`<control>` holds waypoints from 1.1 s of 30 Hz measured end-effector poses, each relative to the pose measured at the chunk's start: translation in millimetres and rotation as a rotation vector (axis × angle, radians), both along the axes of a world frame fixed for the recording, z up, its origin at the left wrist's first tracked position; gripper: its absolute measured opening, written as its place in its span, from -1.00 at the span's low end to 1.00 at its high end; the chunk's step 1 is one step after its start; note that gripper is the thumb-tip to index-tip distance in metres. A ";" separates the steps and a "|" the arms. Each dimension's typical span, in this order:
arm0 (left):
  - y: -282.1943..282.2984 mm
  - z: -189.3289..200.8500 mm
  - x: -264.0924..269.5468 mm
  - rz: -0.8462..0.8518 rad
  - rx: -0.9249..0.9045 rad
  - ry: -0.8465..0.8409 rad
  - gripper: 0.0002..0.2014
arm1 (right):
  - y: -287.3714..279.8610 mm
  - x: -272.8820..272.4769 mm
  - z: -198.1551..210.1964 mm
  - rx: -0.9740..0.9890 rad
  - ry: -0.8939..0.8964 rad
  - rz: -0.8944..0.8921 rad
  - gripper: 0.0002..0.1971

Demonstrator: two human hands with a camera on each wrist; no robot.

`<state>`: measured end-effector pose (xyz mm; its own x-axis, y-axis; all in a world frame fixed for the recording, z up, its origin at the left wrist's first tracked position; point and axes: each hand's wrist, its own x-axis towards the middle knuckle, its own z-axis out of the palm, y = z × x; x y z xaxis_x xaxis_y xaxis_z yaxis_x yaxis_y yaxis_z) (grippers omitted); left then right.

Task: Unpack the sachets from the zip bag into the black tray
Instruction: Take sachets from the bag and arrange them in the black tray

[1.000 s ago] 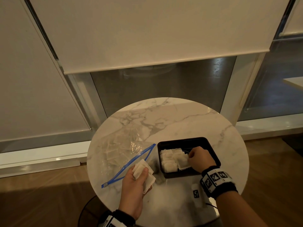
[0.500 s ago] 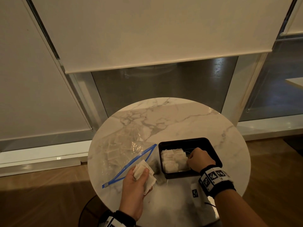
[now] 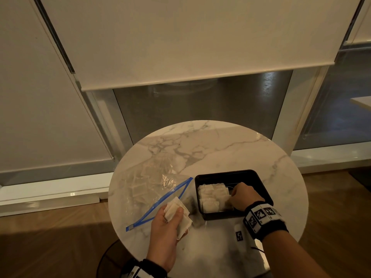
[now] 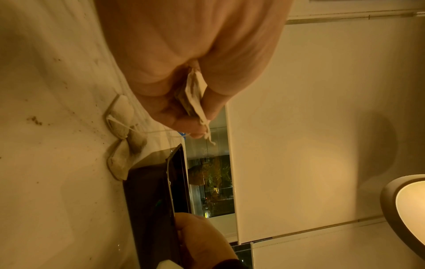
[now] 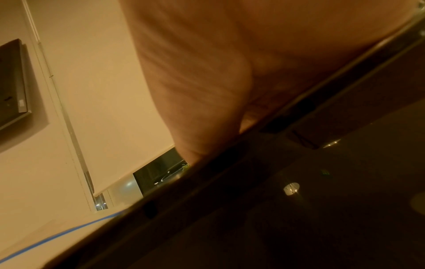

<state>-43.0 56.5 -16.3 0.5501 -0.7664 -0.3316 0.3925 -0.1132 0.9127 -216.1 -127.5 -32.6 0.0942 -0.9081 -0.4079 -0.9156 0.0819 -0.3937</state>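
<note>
A clear zip bag (image 3: 146, 183) with a blue zip strip (image 3: 166, 199) lies flat on the left of the round marble table (image 3: 220, 145), several sachets still inside. The black tray (image 3: 226, 172) sits to its right, its left half filled with white sachets (image 3: 212, 197). My right hand (image 3: 232, 197) is inside the tray with curled fingers at the right edge of that pile; its fingertips are hidden. My left hand (image 3: 177, 214) grips a bunch of sachets (image 3: 183, 224) just in front of the bag's mouth, pinched between thumb and fingers (image 4: 194, 96). Two loose sachets (image 4: 119, 134) lie on the table beside the tray (image 4: 156, 200).
A small white tagged block (image 3: 240, 235) lies near the table's front edge, by my right wrist. Behind the table are a window with a lowered blind (image 3: 180, 47) and a low sill. Wooden floor (image 3: 50, 237) surrounds the table.
The sachet my right hand held over the tray now lies with the pile, and the hand stays at its right edge. My left hand has barely moved.
</note>
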 end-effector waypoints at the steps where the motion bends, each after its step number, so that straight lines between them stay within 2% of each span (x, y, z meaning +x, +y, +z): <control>1: 0.0 -1.0 0.1 0.001 0.005 -0.003 -0.78 | -0.9 0.5 -0.9 0.007 0.002 0.002 -0.67; 3: -0.3 -2.4 0.4 0.000 0.012 -0.008 -0.75 | -3.2 1.3 -3.1 0.006 -0.002 0.003 -0.67; 10: -0.2 0.2 0.7 -0.013 0.014 -0.019 -0.79 | -12.3 1.1 -12.1 -0.041 -0.024 0.015 -0.88; 19: 1.3 2.1 0.5 -0.024 -0.006 -0.009 -0.81 | -16.8 -2.1 -16.3 -0.047 -0.045 0.037 -0.86; 22: 1.9 4.1 0.3 -0.027 -0.018 0.000 -0.82 | -10.3 -3.0 -6.9 -0.068 -0.040 0.040 -0.87; 25: 2.7 4.4 -0.1 -0.024 -0.025 0.009 -0.82 | 3.6 -4.4 12.3 -0.190 -0.049 0.020 -0.94; 27: 2.6 4.4 -1.3 -0.026 -0.028 0.017 -0.81 | 14.5 -4.8 22.2 -0.289 -0.108 0.018 -0.93; 29: 2.0 4.7 -2.4 -0.033 -0.025 0.021 -0.78 | 30.1 -2.7 31.0 -0.345 -0.245 0.030 -0.95; 33: 1.0 7.2 -5.0 -0.071 -0.026 0.016 -0.76 | 66.3 12.4 44.9 -0.304 -0.533 0.153 -0.88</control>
<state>-47.9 57.6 -9.1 0.4890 -0.8118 -0.3193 0.3992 -0.1172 0.9093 -203.7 -61.2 12.3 0.3518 -0.9361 0.0050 -0.5796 -0.2220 -0.7841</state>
